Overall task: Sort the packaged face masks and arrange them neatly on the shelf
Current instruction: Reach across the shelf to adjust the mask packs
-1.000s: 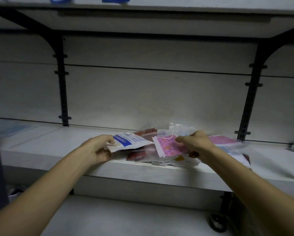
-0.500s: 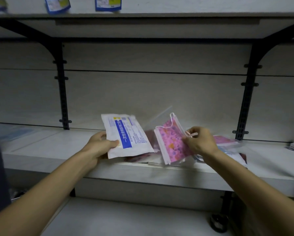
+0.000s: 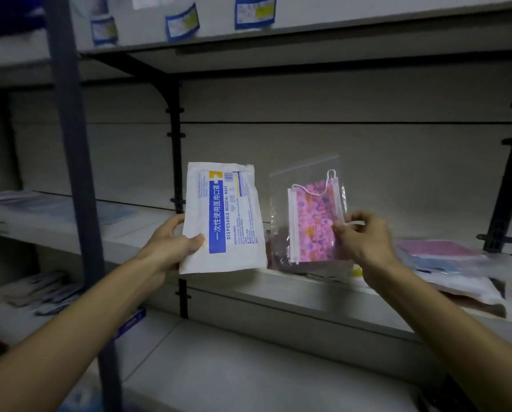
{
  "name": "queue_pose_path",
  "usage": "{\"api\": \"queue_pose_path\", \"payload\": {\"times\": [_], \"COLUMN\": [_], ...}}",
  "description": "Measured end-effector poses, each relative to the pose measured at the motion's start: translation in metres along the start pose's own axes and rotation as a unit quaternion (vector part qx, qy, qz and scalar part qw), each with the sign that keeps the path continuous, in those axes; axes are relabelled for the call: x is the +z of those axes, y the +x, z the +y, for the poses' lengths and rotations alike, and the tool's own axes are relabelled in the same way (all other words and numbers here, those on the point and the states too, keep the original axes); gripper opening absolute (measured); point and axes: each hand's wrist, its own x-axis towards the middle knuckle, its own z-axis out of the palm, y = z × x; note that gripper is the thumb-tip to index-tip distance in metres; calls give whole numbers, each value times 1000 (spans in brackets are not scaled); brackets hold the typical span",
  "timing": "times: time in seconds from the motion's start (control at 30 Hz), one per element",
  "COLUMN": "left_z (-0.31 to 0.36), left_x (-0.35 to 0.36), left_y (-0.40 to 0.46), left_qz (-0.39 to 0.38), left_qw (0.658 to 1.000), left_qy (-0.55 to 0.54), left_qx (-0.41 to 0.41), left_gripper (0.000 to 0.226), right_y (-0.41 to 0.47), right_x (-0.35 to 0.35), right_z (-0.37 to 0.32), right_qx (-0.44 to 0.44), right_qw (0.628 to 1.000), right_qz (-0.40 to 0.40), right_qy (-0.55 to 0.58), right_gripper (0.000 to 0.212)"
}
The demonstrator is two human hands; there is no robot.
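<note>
Left hand point(image 3: 171, 242) grips the lower left corner of a white disposable medical mask packet point(image 3: 223, 218), thumb on the front, fingers behind, packet upright above the shelf point(image 3: 323, 298) edge. Right hand point(image 3: 364, 236) pinches the right edge of a clear zip bag point(image 3: 308, 209) holding a pink patterned mask, also upright, just right of the white packet; the two are apart, not touching.

Both packs look light, thin and floppy. The zip bag's plastic is probably slick and will likely sag if held by one corner only; a pinch at mid-edge or a flat palm under it should hold better. The white packet seems a bit stiffer, so a corner grip is fine.

A loose pile of mask packs point(image 3: 444, 263) lies on the shelf right of the hands, overhanging the near edge; it could slide off if bumped. Bare shelf surface lies left past the black bracket upright point(image 3: 175, 150). A dark post point(image 3: 76, 179) stands near left, limiting leftward swing.
</note>
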Motion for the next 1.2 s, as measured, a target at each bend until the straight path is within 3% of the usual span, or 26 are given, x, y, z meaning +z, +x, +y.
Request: {"api": "queue_pose_path", "payload": {"times": [0.17, 0.63, 0.9, 1.2], "left_z": [-8, -25, -50, -82], "left_x": [-43, -162, -248, -369], "left_y": [-4, 0, -6, -17], "left_qz": [24, 28, 27, 102], "left_qw": [1000, 999, 999, 994], "left_qy": [9, 13, -12, 13], "left_qx": [-12, -12, -22, -37], "left_gripper": [43, 40, 43, 43], "right_y": [-11, -65, -115, -170], "right_x": [39, 134, 206, 326], "right_z": [-7, -49, -69, -80], "right_qx": [-5, 3, -14, -29], "right_qw": [1000, 997, 993, 983], "right_qz": [-26, -73, -117, -175], "right_qy": [7, -17, 26, 40], "right_gripper": [22, 11, 16, 15]}}
